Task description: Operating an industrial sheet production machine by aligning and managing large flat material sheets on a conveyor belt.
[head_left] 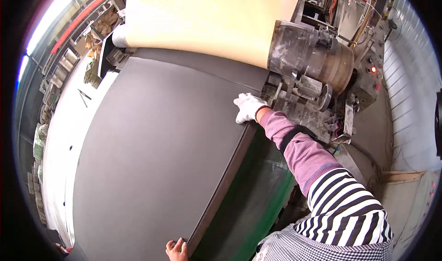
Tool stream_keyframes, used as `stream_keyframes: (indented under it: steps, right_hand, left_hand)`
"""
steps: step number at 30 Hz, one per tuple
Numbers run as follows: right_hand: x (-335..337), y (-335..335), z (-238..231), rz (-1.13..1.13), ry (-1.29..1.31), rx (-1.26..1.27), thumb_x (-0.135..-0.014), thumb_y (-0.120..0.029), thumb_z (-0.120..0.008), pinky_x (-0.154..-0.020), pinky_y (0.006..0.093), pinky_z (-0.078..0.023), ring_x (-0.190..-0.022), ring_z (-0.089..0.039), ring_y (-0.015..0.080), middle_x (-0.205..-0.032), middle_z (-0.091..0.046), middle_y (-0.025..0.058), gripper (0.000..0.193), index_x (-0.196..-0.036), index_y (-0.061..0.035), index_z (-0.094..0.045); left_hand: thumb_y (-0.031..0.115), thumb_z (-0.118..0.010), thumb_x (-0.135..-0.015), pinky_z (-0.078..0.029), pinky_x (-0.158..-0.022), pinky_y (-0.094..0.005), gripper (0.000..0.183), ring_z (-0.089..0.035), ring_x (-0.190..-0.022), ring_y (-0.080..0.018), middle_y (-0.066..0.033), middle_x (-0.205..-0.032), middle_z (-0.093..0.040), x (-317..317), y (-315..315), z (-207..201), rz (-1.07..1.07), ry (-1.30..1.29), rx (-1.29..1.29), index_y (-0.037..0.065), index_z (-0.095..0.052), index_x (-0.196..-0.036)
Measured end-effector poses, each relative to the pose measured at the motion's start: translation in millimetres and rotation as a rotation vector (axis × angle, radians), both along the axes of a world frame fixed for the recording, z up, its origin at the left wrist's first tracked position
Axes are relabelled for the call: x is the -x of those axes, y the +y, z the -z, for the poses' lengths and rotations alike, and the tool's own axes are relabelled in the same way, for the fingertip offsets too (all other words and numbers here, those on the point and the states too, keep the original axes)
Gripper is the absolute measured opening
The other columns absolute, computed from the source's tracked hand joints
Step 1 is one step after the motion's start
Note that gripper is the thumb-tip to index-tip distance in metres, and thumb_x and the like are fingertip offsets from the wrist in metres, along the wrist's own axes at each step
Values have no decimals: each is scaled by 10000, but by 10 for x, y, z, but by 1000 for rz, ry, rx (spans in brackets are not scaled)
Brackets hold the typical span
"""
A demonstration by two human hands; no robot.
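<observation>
A broad, smooth dark grey sheet (pixel 156 123) takes up the middle of the view, with a thick brownish side (pixel 221 192) along its right edge. My right hand (pixel 248 107), in a white glove, rests on the sheet's right edge near its far end, fingers and thumb apart. At the lower edge of the picture my bare left hand (pixel 177 250) touches the same edge near its close end. Its fingers are slightly apart and the rest is cut off. Tan sheet material (pixel 198 17) hangs over a roller (pixel 120 35) beyond the grey sheet.
A large dark cylinder (pixel 308 49) and a small handwheel (pixel 325 97) stand at the far right, beside a control panel with a lit red lamp (pixel 373 69). Green belt surface (pixel 248 206) runs below the sheet's right side. Rolls and bundles (pixel 60 72) lie far left.
</observation>
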State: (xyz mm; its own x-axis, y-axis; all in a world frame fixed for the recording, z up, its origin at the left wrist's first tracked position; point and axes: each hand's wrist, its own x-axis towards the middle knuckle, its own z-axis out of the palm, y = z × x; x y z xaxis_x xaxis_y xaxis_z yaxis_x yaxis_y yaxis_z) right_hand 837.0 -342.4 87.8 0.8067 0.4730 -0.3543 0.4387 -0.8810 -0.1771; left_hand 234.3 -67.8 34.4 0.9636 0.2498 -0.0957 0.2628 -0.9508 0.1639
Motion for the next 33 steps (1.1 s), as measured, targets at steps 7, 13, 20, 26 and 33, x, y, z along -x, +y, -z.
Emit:
stream_keyframes:
  steps: [7,13,20,26,33]
  right_hand:
    - [305,10,179,-239,-317,-399,-860,-95,-521,-805,393,-556,-968,-672,282,-1016,-682,103,178,-960,-103,-668]
    - [1994,-61,64,-480,42,-768,-928,-182,-525,-918,281,-492,-1037,-636,171,-1171,-636,86,293,-1167,-29,-599]
    - [2990,-1123,-282,-332,637,-452,-933,-379,-451,-710,441,-512,-816,-663,314,-816,-669,105,275,-1015,-171,-612]
    - [3423,-2790,139,-573,487,495,-825,-232,-541,-781,481,-531,-959,-667,342,-1016,-690,194,316,-1003,-35,-712]
    - [4285,-4130,775,-361,761,659,-845,-288,-541,-871,468,-482,-1021,-641,336,-1099,-675,182,376,-1119,-76,-688]
  left_hand:
    - [413,-669,-830,-423,-960,-441,385,-513,-1103,-359,-205,-1199,-557,-1366,-676,-256,-473,131,199,115,-728,-1066]
    - [426,-596,-891,-421,-955,-436,487,-525,-1072,-351,-219,-1252,-549,-1987,-926,-117,-295,-13,181,112,-616,-1263]
    - [322,-545,-931,-376,-1040,-448,325,-546,-1148,-385,-182,-1196,-617,-619,-162,340,-454,-236,143,98,-682,-1122]
    - [453,-539,-938,-501,-665,-475,507,-628,-713,-399,-206,-808,-674,1032,73,65,-821,-223,-106,5,-700,-764]
    - [588,-478,-903,-465,-951,-423,544,-611,-1068,-345,-175,-1115,-667,307,-270,-235,-573,-151,170,123,-749,-980]
